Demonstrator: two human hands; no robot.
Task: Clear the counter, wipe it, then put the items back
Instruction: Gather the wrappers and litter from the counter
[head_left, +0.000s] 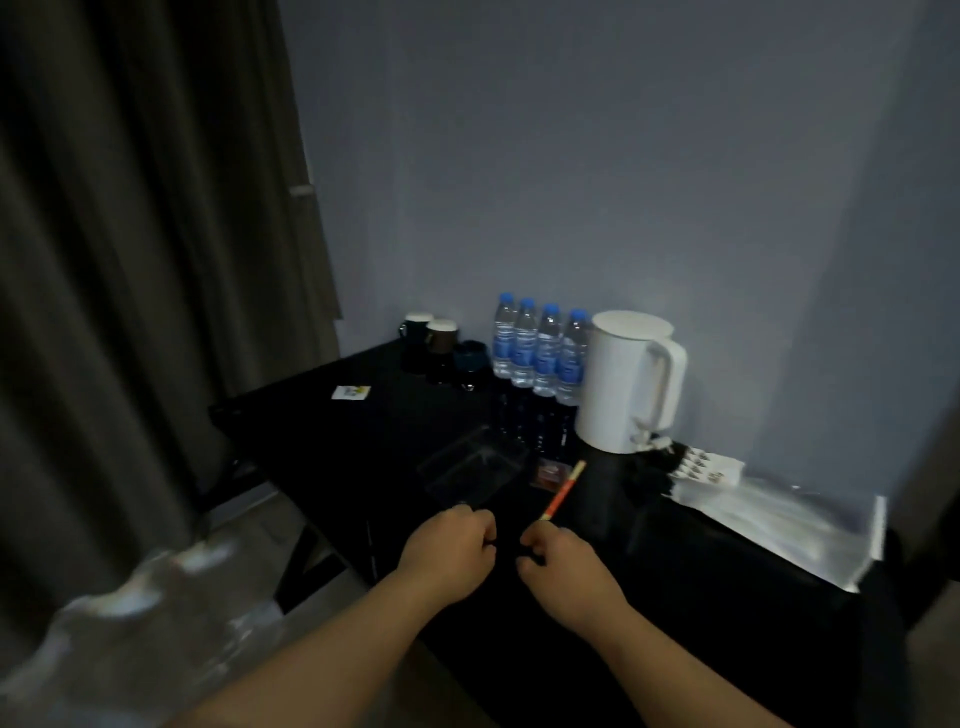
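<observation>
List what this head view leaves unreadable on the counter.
All in the head view:
Left hand and right hand: curled fingers hide what, if anything, they hold.
Orange stick: whether the right hand holds its lower end is unclear in the dim light.
Small card: print too small.
Sachets beside the white kettle: labels blurred.

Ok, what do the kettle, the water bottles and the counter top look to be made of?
Kettle: matte white, probably a plastic shell, since it shows no metallic shine.
Bottles: thin clear plastic with blue caps; you can see through them.
Counter: glossy black, perhaps glass or lacquer; it mirrors the bottles.
</observation>
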